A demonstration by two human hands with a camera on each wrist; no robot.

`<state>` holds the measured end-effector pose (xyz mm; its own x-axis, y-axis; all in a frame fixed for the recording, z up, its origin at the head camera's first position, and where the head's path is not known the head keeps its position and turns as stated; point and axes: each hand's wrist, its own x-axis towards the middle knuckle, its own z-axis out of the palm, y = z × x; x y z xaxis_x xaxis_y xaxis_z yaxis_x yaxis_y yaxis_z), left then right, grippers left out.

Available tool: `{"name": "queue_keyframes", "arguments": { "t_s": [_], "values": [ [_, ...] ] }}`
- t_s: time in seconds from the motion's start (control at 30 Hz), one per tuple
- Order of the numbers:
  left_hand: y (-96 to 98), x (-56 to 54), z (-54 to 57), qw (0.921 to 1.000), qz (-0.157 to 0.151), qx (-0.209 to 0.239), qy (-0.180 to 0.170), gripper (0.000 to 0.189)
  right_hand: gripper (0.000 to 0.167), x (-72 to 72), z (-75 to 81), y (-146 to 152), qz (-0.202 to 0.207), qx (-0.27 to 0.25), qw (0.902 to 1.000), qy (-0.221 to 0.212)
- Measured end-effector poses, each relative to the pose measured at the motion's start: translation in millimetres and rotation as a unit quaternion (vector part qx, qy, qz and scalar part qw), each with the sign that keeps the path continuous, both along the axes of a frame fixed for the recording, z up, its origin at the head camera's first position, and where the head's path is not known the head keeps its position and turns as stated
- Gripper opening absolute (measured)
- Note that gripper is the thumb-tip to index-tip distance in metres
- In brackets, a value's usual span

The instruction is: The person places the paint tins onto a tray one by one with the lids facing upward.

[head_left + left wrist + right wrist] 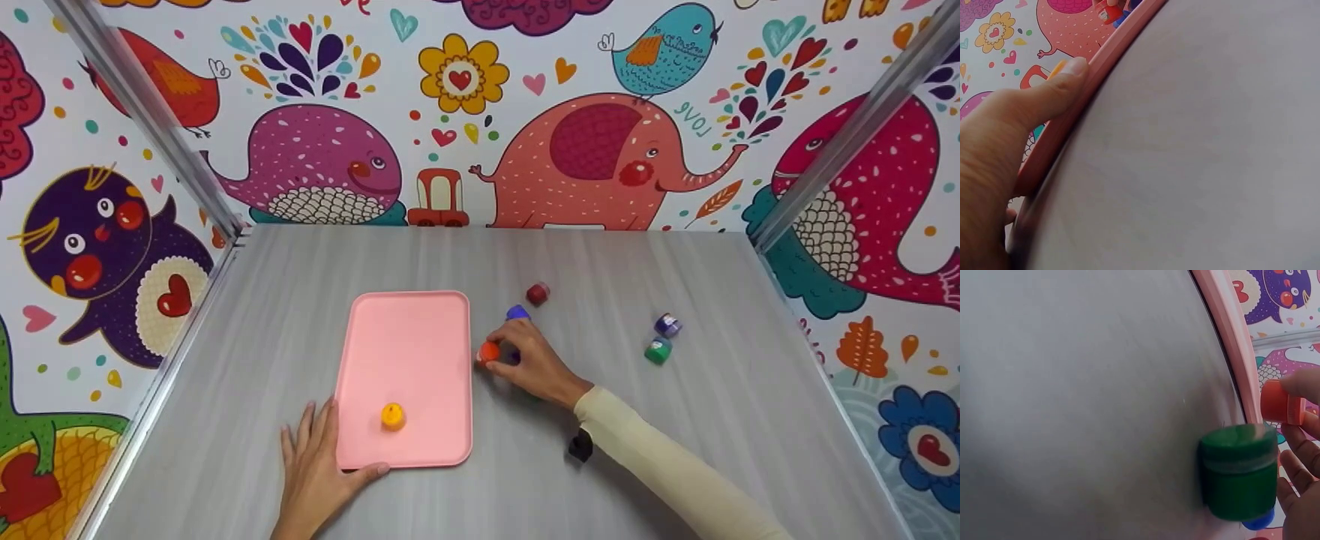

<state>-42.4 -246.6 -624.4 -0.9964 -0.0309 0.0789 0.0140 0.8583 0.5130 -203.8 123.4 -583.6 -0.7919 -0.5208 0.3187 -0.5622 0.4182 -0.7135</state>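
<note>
Pinching the orange pot [489, 352] just right of the tray [409, 341], that's the right hand [536, 365]!
Left hand [316, 469] lies straight-fingered, thumb on the tray's near rim; yellow pot [393, 417] sits inside.

table [720, 435] | 1 pink tray [420, 345] | dark-red jar [538, 293] | blue jar [517, 313] | green jar [658, 350] | purple jar [667, 325]

Cartoon-printed wall [525, 127] behind grey table [600, 262]

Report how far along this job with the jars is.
Apparently done: the yellow jar sits on the tray. In progress: the right hand pinches the orange jar beside the tray, which the left hand touches. Seemingly left: the red, blue, purple and green jars, off the tray.
</note>
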Motion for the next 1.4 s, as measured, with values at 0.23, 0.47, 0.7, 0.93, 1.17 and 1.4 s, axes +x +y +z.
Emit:
{"name": "queue_keyframes", "arguments": {
  "t_s": [0.23,0.47,0.7,0.93,1.17,1.4],
  "values": [
    [-1.5,-0.4,1.2,0.9998,0.005,-0.004,-0.017,0.144,0.033,1.0,-2.6,-9.3,0.003,0.009,0.9998,-0.016],
    [-0.1,-0.5,4.6,0.999,0.009,-0.001,-0.044,0.145,0.032,3.0,-3.5,-16.5,0.011,0.012,0.9998,-0.008],
    [0.6,-0.9,5.8,0.9987,0.011,-0.003,-0.05,0.146,0.035,1.6,-2.5,-24.4,0.02,0.026,0.9995,-0.005],
    [0.8,-1.5,5.3,0.999,0.012,-0.008,-0.043,0.147,0.035,2.7,0.6,-32.2,0.027,0.035,0.999,-0.003],
    [0.4,-3.0,5.2,0.9983,0.018,-0.013,-0.055,0.147,0.038,1.4,0.1,-39.4,0.043,0.043,0.9981,0.004],
    [1.5,-3.7,5.2,0.9978,0.022,-0.011,-0.061,0.149,0.038,2.1,-1.3,-44.3,0.049,0.065,0.9966,-0.01]
  ]
}}
